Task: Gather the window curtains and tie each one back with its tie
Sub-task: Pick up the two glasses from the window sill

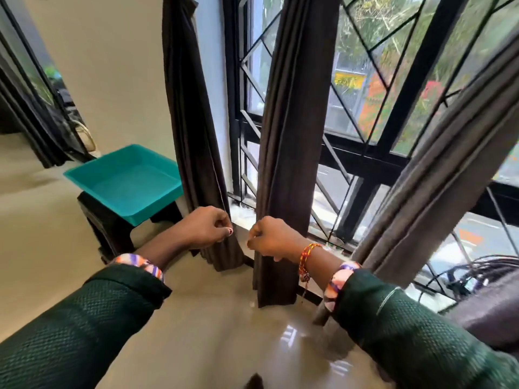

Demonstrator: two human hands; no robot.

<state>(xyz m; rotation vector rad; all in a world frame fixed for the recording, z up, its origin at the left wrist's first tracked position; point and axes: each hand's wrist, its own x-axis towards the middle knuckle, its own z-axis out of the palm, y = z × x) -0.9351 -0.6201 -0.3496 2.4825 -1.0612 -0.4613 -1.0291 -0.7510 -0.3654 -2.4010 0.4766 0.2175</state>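
Observation:
Three dark brown curtains hang in front of a black-grilled window (pixel 373 147). My left hand (pixel 206 227) is curled round the lower right edge of the left curtain (pixel 191 130); a thin pale line (pixel 217 183) runs up that edge from my fingers, and I cannot tell if it is a tie. My right hand (pixel 271 240) grips the lower left edge of the middle curtain (pixel 292 130). The two hands are a short gap apart, just in front of the window sill (pixel 243 219). Further right, the third curtain (pixel 449 181) hangs slanted and untouched.
A teal plastic tray (pixel 98 175) sits on a dark stool (pixel 109 228) left of the left curtain. Glossy beige floor (pixel 213 327) lies below my arms. At the far left, more dark curtain (pixel 25 119) hangs. A dark bulky object (pixel 488 313) stands at the right edge.

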